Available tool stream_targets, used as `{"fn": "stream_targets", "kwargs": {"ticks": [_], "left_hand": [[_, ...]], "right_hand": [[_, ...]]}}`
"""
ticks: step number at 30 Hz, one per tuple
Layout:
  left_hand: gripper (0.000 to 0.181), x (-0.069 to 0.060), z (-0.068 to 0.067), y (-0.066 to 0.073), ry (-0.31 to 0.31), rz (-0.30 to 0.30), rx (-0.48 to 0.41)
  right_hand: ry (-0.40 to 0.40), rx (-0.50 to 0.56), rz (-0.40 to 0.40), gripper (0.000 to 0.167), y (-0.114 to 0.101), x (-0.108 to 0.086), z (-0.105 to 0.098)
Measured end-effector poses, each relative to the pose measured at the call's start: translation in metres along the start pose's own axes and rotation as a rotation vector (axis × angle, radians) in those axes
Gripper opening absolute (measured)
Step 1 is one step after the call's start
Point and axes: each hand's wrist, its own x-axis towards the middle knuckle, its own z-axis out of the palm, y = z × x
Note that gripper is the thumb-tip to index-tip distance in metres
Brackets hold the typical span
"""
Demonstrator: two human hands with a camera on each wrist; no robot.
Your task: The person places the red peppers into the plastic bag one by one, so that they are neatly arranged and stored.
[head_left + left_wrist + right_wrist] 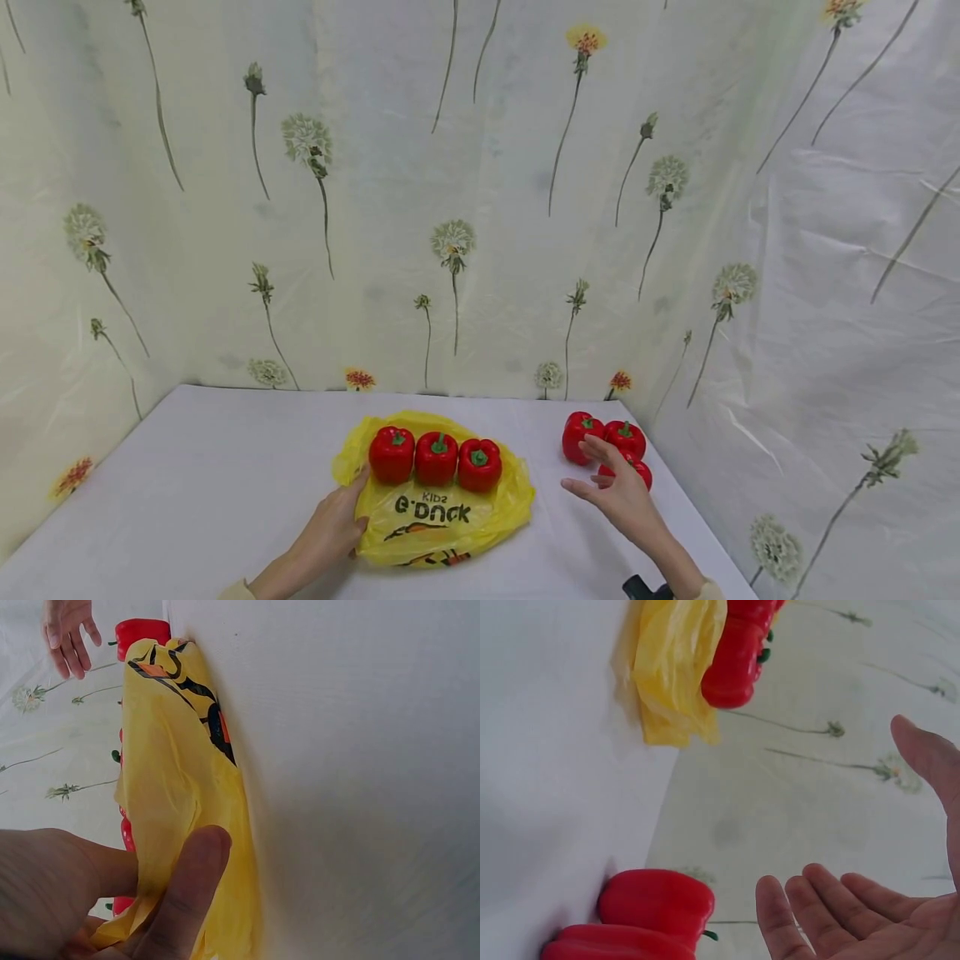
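A yellow plastic bag point(487, 521) with dark print lies on the white table, three red bell peppers point(437, 458) in a row on top of it. At the bag's left edge my left hand point(330, 523) pinches the plastic; in the left wrist view its thumb point(191, 889) lies on the near side of the yellow film. My right hand point(624, 498) hovers by three more red bell peppers point(579, 435) at the right, fingers spread and nothing held. The right wrist view shows that palm point(900, 930) apart from the peppers point(656, 904). One pepper is partly hidden behind the hand.
The white table point(202, 475) ends at a flower-patterned curtain point(375, 208) behind and on the right. A black object point(637, 587) shows at the bottom edge near my right wrist.
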Motion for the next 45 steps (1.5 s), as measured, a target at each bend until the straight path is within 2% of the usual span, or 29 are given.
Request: {"fn": "stream_targets", "kwargs": {"ticks": [7,17,26,33,45], "left_hand": [[0.078,0.000,0.000,-0.002,0.008,0.002,0.011],[0.077,0.000,0.000,0.000,0.013,0.000,0.005],[0.078,0.000,0.001,-0.002,0.017,0.004,0.011],[0.078,0.000,0.001,-0.002,0.029,0.016,0.019],[0.076,0.002,0.002,-0.002,0.027,0.001,0.041]], "right_hand": [[0.020,-0.017,-0.003,0.093,0.005,0.003,-0.009],[0.002,-0.018,0.070,0.099,0.011,0.005,-0.024],[0.008,-0.006,0.043,0.099,0.021,0.008,-0.036],[-0.004,-0.012,0.069,0.106,0.029,0.010,-0.043],[0.026,-0.039,0.097,0.098,0.045,0.012,-0.047]]}}
